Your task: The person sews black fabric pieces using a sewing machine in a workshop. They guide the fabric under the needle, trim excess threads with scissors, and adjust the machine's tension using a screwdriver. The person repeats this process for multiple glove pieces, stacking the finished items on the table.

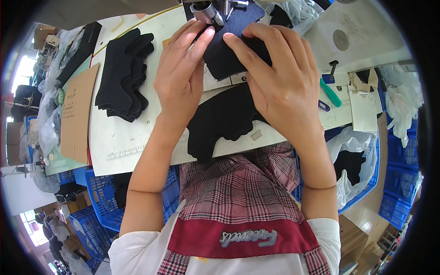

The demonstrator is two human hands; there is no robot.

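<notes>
A black fabric piece (223,63) lies under the metal head of a sewing machine (207,12), with dark blue fabric (244,20) against it at the needle area. My left hand (181,75) rests at its left edge, fingers stretched, thumb and fingertips close beside the presser area. From the right, my right hand (286,75) lies over the fabric, its thumb and index finger spread apart on top. Both hands touch the cloth without wrapping round it. Nearer to me, another curved black fabric piece (222,117) hangs slightly over the table's front edge, partly under my right hand.
A stack of black cut pieces (123,75) lies on the white table (119,137) at left, near a cardboard sheet (79,114). At right are a green-handled tool (330,93) and a blue thread snipper (323,106). Blue crates (103,197) stand below; a plastic-lined bin (373,172) holds black fabric.
</notes>
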